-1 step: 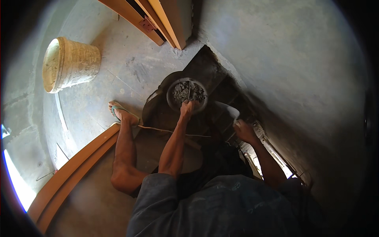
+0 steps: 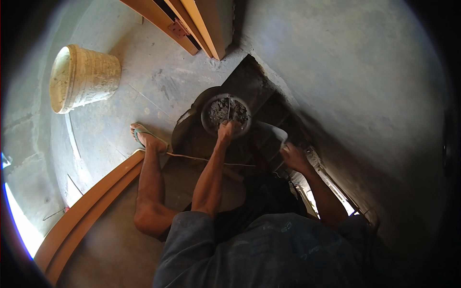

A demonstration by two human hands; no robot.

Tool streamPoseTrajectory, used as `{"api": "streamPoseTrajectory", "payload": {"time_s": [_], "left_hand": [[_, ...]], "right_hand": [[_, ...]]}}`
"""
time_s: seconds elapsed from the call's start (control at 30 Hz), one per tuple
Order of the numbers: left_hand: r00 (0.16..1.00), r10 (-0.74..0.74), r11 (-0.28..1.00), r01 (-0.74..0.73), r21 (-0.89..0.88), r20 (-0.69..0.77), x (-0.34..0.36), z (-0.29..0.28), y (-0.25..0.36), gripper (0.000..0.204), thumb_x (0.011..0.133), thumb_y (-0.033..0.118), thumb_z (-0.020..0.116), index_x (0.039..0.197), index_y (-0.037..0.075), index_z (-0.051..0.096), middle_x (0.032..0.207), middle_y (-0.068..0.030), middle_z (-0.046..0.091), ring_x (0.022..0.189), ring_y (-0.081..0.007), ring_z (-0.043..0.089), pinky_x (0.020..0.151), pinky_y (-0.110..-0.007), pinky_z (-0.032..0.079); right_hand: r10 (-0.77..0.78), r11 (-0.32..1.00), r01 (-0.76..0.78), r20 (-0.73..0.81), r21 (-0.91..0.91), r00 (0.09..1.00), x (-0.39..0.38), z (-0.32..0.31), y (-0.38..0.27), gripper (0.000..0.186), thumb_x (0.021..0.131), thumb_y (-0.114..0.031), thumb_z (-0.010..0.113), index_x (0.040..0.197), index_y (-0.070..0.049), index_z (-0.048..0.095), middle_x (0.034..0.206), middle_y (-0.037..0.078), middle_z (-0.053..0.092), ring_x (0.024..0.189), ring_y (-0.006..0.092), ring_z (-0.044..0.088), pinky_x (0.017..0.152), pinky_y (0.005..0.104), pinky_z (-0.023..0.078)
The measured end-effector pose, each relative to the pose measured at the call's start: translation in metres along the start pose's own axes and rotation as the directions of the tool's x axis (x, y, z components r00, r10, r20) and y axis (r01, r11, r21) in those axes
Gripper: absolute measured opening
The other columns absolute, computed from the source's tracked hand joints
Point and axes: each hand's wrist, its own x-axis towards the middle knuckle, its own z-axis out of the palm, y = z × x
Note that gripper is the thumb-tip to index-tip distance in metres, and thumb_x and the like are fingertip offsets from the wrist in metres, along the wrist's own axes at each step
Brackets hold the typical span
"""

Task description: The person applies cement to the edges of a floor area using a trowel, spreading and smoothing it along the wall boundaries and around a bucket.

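A round dark bucket (image 2: 206, 126) holds grey, lumpy mortar (image 2: 222, 109). My left hand (image 2: 229, 128) is closed at its near rim, around what looks like the bucket's thin handle (image 2: 229, 106), which runs across the mortar. The fingers partly hide the grip. Just right of the bucket, my right hand (image 2: 294, 157) is closed on a trowel. The grey blade of the trowel (image 2: 272, 129) points left toward the bucket's rim, and its handle is hidden in my fist.
A mortar-stained pale bucket (image 2: 93, 74) lies on its side on the grey floor. Orange-brown door frame pieces (image 2: 192, 24) stand at the far side, and another (image 2: 96, 206) curves by my sandalled foot (image 2: 146, 137). Along the right rises a grey plastered wall (image 2: 355, 77).
The trowel and my right hand have shifted slightly left, toward the bucket. My left hand stays at the rim. The whole view has moved very slightly.
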Motion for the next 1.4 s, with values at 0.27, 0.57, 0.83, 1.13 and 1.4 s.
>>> {"api": "streamPoseTrajectory", "payload": {"time_s": [0.27,0.57,0.83,1.13,1.4], "left_hand": [[0.993,0.100,0.949,-0.076,0.306,-0.064,-0.004,-0.052,0.039,0.041,0.075,0.032,0.066,0.101,0.000,0.064,0.095,-0.0176,0.067,0.097,-0.0318,0.064,0.082,-0.039,0.048],[0.873,0.474,0.456,-0.134,0.880,-0.113,-0.195,-0.174,0.173,0.039,0.092,0.031,0.057,0.117,0.002,0.056,0.111,-0.0216,0.067,0.112,-0.0361,0.060,0.106,-0.062,0.028],[0.902,0.286,0.535,0.130,0.835,-0.324,-0.260,-0.235,0.211,0.040,0.093,0.031,0.056,0.121,0.002,0.059,0.103,-0.0209,0.070,0.103,-0.0377,0.065,0.106,-0.047,0.035],[0.893,0.443,0.579,-0.219,0.785,-0.078,-0.263,-0.214,0.213,0.042,0.094,0.031,0.059,0.123,0.001,0.058,0.100,-0.0198,0.067,0.107,-0.0367,0.061,0.112,-0.056,0.026],[0.918,0.365,0.604,-0.108,0.790,-0.154,-0.268,-0.231,0.215,0.038,0.096,0.031,0.057,0.118,0.001,0.058,0.114,-0.0173,0.067,0.110,-0.0345,0.062,0.114,-0.053,0.023]], "right_hand": [[-0.060,0.937,0.066,0.030,-0.343,0.998,0.086,0.028,-0.066,0.024,0.092,-0.021,0.058,0.108,-0.004,0.054,0.087,0.028,0.067,0.086,0.0472,0.065,0.074,0.0538,0.053],[-0.390,0.425,0.125,-0.057,-0.896,0.919,0.208,0.122,-0.081,0.025,0.088,-0.017,0.061,0.108,-0.001,0.057,0.096,0.014,0.067,0.073,0.0213,0.069,0.055,0.0328,0.055],[0.130,0.984,-0.177,0.633,0.012,0.763,0.227,0.101,-0.102,0.027,0.095,-0.024,0.052,0.100,0.002,0.058,0.073,0.012,0.063,0.055,0.0261,0.062,0.051,0.0393,0.052],[-0.389,0.483,0.268,0.070,-0.833,0.919,0.208,0.123,-0.104,0.034,0.088,-0.018,0.059,0.115,0.003,0.054,0.099,0.020,0.066,0.090,0.0350,0.069,0.073,0.0399,0.057],[0.239,0.971,-0.183,0.596,-0.153,0.767,0.258,0.120,-0.122,0.023,0.095,-0.020,0.050,0.095,0.002,0.057,0.078,0.015,0.065,0.067,0.0271,0.067,0.051,0.0409,0.052]]}}
